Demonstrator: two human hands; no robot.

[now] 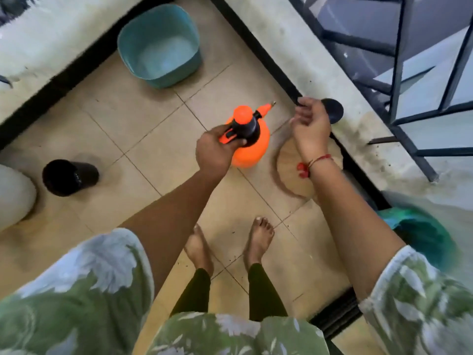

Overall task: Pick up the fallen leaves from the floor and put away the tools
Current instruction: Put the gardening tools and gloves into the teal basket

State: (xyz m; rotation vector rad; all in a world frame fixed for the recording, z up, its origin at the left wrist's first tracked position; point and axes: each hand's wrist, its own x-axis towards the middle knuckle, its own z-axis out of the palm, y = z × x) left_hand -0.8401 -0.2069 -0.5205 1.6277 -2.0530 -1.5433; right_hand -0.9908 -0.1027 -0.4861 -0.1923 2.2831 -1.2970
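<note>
My left hand (217,152) grips the black and orange trigger handle of an orange pressure sprayer (252,146) and holds it above the tiled floor, nozzle pointing away from me. My right hand (311,124) hovers at the edge of the concrete ledge (294,49), fingers curled. A small black round dish (334,110) sits on the ledge right behind that hand; whether the fingers touch it is unclear. Small dark bits of debris (230,260) lie on the tiles near my bare feet.
A teal tub (158,47) stands in the far corner. A black pot (69,178) lies on its side at the left, beside a white pot (12,196). A green bag (422,231) sits at the right under a dark metal railing (399,73).
</note>
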